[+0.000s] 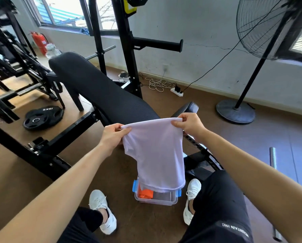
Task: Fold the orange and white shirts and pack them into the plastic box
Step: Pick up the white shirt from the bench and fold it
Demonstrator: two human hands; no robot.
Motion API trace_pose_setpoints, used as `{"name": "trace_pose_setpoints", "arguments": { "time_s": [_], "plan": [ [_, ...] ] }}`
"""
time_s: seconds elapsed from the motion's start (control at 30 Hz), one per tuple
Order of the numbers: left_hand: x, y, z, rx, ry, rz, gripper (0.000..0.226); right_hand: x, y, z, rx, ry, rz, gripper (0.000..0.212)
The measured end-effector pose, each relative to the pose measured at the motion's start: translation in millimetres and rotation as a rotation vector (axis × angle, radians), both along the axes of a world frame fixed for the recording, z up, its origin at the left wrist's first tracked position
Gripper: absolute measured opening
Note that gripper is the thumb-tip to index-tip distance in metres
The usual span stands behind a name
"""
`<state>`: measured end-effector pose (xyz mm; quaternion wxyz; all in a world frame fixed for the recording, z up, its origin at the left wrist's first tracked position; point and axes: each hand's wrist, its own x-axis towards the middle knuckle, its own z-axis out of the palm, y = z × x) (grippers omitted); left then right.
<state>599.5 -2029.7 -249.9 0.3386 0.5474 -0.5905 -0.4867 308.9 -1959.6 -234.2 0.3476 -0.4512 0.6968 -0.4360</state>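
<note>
Both forearms are reaching forward from the bottom corners, and between the knees the plastic box point(156, 199) is sitting on the floor with the orange shirt point(145, 193) already lying folded inside, toward its left end. Going from the left, the left hand point(112, 135) is pinching one top corner of the white shirt point(157, 153), its grip clamped on the cloth between thumb and fingers; the shirt is hanging down in the middle, narrowed and apparently already doubled lengthwise, its lower hem dangling just over the box's open mouth. On the right, the right hand point(188, 124) is clamping the other top corner in the same way, slightly higher. To my judgement the folding is still under way: the hanging length is wanting another fold or two before it will fit beside the orange one. Keeping both corners level and the top edge taut, then lowering the hem onto a thigh and folding over it, should be giving a tidy packet.
</note>
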Motion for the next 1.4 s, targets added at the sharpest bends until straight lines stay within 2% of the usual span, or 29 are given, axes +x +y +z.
{"name": "trace_pose_setpoints", "arguments": {
  "time_s": [0.13,0.3,0.4,0.53,0.63,0.7,0.77,0.9,1.0,1.07,1.1,1.17,1.23,1.3,1.4],
  "plan": [
    [-18,15,0,-0.053,-0.031,0.08,0.018,16,4,-8,-0.035,0.056,-0.173,0.022],
    [-28,31,1,-0.053,0.046,0.03,0.013,36,19,-12,-0.109,0.036,-0.206,0.023],
    [-40,44,8,-0.099,0.062,-0.05,0.01,50,31,-13,-0.161,0.005,-0.155,0.02],
    [-56,59,19,-0.139,0.099,-0.165,0.015,73,49,-2,-0.221,-0.098,0.032,0.009],
    [-60,68,31,-0.096,0.164,-0.227,0.025,81,60,8,-0.246,-0.192,0.033,0.015],
    [-59,75,38,0.01,0.219,-0.27,0.038,80,64,8,-0.224,-0.147,-0.003,0.027],
    [-56,82,40,0.059,0.197,-0.33,0.046,78,66,5,-0.209,-0.075,-0.006,0.037],
    [-44,88,36,0.069,0.178,-0.474,0.048,69,67,4,-0.231,-0.017,0.165,0.028],
    [-31,87,24,-0.032,0.232,-0.328,0.032,59,69,4,-0.242,-0.066,0.296,0.014],
    [-21,83,10,-0.117,0.226,-0.19,0.012,51,69,5,-0.236,-0.082,0.321,0.011],
    [-17,81,4,-0.128,0.207,-0.167,0.013,48,69,6,-0.235,-0.088,0.341,0.011],
    [-10,75,-8,-0.097,0.132,-0.247,0.053,45,71,10,-0.235,-0.15,0.392,0.012],
    [-11,74,-13,-0.084,0.086,-0.426,0.071,42,72,13,-0.233,-0.249,0.424,0.014],
    [-20,77,-11,-0.088,0.152,-0.535,0.062,39,73,16,-0.224,-0.3,0.437,0.014],
    [-35,79,0,-0.151,0.236,-0.463,0.03,32,74,19,-0.214,-0.25,0.431,0.014]
  ]
}}
